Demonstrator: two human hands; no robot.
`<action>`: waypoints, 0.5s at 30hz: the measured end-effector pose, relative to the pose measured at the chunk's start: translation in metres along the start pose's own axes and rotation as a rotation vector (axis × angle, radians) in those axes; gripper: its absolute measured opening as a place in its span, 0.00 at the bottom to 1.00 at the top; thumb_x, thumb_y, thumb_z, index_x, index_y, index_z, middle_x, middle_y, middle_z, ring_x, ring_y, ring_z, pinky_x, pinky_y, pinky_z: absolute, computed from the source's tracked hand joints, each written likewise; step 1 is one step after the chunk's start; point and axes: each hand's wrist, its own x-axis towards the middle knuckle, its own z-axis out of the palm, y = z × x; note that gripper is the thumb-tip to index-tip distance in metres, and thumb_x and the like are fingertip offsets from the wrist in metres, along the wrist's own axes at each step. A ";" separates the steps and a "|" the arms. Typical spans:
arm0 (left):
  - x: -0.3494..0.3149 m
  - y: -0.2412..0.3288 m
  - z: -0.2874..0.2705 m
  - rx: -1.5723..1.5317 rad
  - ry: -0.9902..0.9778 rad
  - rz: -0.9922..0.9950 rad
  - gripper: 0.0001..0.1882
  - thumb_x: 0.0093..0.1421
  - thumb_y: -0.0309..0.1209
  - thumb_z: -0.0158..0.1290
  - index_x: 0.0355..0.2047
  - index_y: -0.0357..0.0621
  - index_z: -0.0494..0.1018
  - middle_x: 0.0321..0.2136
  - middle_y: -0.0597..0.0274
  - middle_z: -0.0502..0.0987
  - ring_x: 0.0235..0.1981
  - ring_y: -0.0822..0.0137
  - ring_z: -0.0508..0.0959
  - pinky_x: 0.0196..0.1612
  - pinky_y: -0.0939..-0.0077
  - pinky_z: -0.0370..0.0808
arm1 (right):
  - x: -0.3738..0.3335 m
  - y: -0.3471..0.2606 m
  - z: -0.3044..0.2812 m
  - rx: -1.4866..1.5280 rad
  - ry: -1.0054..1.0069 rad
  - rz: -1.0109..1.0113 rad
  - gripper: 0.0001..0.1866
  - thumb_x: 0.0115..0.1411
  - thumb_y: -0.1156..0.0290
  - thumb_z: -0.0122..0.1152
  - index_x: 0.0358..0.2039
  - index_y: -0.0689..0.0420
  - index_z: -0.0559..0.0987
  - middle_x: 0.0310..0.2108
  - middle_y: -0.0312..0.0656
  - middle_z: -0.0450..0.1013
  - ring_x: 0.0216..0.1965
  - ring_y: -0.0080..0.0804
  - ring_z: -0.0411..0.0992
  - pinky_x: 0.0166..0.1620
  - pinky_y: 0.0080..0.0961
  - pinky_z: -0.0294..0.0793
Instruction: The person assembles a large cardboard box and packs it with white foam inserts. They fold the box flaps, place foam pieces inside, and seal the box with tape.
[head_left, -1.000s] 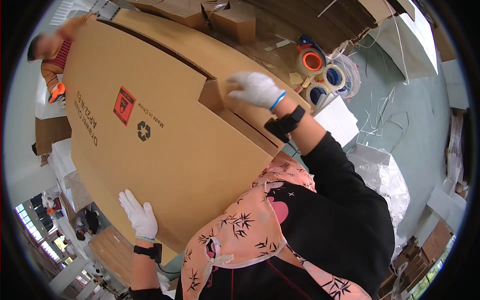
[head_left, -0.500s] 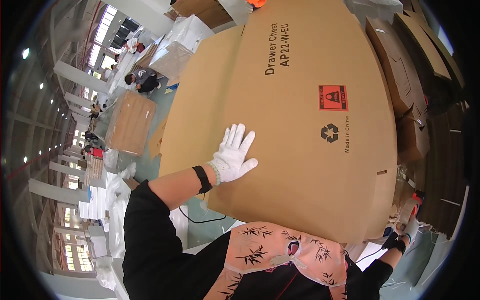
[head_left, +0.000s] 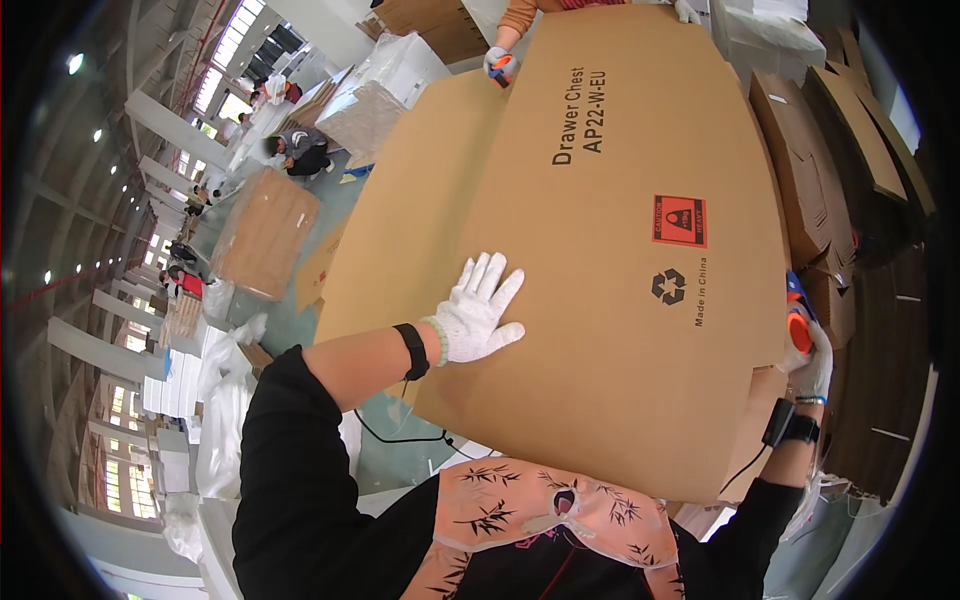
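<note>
A large brown cardboard carton (head_left: pixel 610 360), printed with dark lettering and a red warning label (head_left: pixel 680 221), fills the middle of the view. My left hand (head_left: pixel 476 308), in a white knitted glove, lies flat on its top with the fingers stretched out. At the carton's right edge, my gloved right hand (head_left: pixel 815 368) is closed round a blue and orange tape dispenser (head_left: pixel 798 328); part of the grip is hidden. A co-worker's gloved hand (head_left: pixel 497 62) at the far edge holds a similar blue and orange tool (head_left: pixel 503 72).
Folded brown cardboard (head_left: pixel 795 170) stands close along the right side. A plastic-wrapped white stack (head_left: pixel 385 90) is at the far left, near a crouching person (head_left: pixel 302 152). A flat brown panel stack (head_left: pixel 265 235) is on the floor. A black cord (head_left: pixel 395 438) hangs below my left forearm.
My right hand has risen from low beside the carton to its right edge with the dispenser. The co-worker's hand and sleeve have come further into view. My left hand stays flat on the carton.
</note>
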 end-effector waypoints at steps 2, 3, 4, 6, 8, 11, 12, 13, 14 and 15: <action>0.000 0.004 0.002 -0.009 -0.021 -0.014 0.44 0.65 0.54 0.46 0.70 0.36 0.47 0.69 0.27 0.41 0.71 0.30 0.40 0.72 0.43 0.37 | 0.030 0.015 0.037 -0.317 -0.217 -0.078 0.25 0.61 0.64 0.56 0.55 0.66 0.74 0.50 0.43 0.76 0.52 0.33 0.74 0.56 0.29 0.72; -0.002 0.001 -0.004 -0.001 -0.032 -0.029 0.44 0.65 0.53 0.46 0.70 0.35 0.47 0.69 0.26 0.41 0.71 0.30 0.40 0.72 0.44 0.37 | 0.029 0.008 0.050 -0.275 -0.363 -0.028 0.26 0.60 0.65 0.57 0.56 0.67 0.73 0.50 0.43 0.76 0.54 0.32 0.72 0.57 0.29 0.70; -0.005 0.000 -0.007 0.010 -0.022 -0.033 0.44 0.65 0.54 0.46 0.70 0.35 0.47 0.69 0.26 0.41 0.71 0.30 0.40 0.72 0.44 0.37 | 0.024 0.009 0.057 -0.253 -0.361 -0.021 0.27 0.58 0.64 0.58 0.55 0.67 0.73 0.49 0.42 0.76 0.51 0.32 0.74 0.55 0.27 0.73; -0.010 -0.001 -0.002 0.003 -0.010 -0.027 0.44 0.65 0.54 0.46 0.70 0.36 0.47 0.69 0.27 0.41 0.71 0.30 0.39 0.72 0.44 0.37 | -0.008 0.003 0.068 -0.374 -0.384 0.040 0.28 0.58 0.63 0.59 0.55 0.67 0.73 0.44 0.42 0.77 0.40 0.31 0.77 0.44 0.26 0.78; -0.007 -0.001 -0.003 -0.001 -0.020 -0.027 0.44 0.65 0.55 0.45 0.70 0.37 0.46 0.69 0.27 0.41 0.71 0.30 0.40 0.72 0.44 0.37 | -0.050 0.004 0.043 -0.462 -0.277 0.137 0.28 0.58 0.61 0.59 0.55 0.65 0.73 0.39 0.41 0.77 0.29 0.30 0.77 0.33 0.25 0.79; -0.009 -0.006 -0.003 -0.032 -0.030 -0.024 0.45 0.64 0.56 0.45 0.71 0.38 0.47 0.69 0.28 0.41 0.71 0.31 0.40 0.72 0.43 0.36 | -0.124 0.043 -0.011 -0.310 -0.196 0.086 0.27 0.60 0.60 0.60 0.57 0.61 0.73 0.35 0.41 0.76 0.27 0.31 0.76 0.29 0.25 0.78; -0.011 -0.009 -0.001 -0.041 -0.016 0.012 0.45 0.64 0.57 0.45 0.71 0.39 0.47 0.69 0.28 0.41 0.71 0.31 0.40 0.72 0.43 0.36 | -0.148 0.055 -0.023 -0.257 -0.191 0.113 0.27 0.60 0.60 0.61 0.57 0.59 0.73 0.34 0.41 0.76 0.27 0.32 0.76 0.29 0.26 0.78; -0.012 -0.014 0.003 -0.051 -0.003 0.050 0.45 0.64 0.57 0.45 0.71 0.39 0.48 0.69 0.29 0.41 0.71 0.31 0.40 0.72 0.43 0.37 | -0.162 0.075 -0.031 -0.199 -0.167 0.160 0.27 0.61 0.60 0.60 0.58 0.59 0.73 0.34 0.41 0.76 0.27 0.32 0.76 0.29 0.26 0.78; -0.012 -0.018 0.002 -0.047 0.010 0.090 0.46 0.63 0.58 0.45 0.71 0.40 0.48 0.70 0.29 0.42 0.71 0.31 0.40 0.72 0.43 0.37 | -0.168 0.098 -0.020 -0.168 -0.145 0.190 0.27 0.61 0.61 0.60 0.58 0.60 0.73 0.35 0.41 0.76 0.28 0.32 0.76 0.30 0.26 0.78; -0.008 -0.025 -0.002 -0.070 0.011 0.182 0.46 0.63 0.58 0.46 0.71 0.41 0.49 0.70 0.30 0.42 0.71 0.32 0.41 0.72 0.42 0.37 | -0.179 0.122 0.003 -0.161 -0.078 0.213 0.26 0.61 0.61 0.60 0.58 0.60 0.73 0.36 0.41 0.75 0.29 0.32 0.76 0.31 0.26 0.78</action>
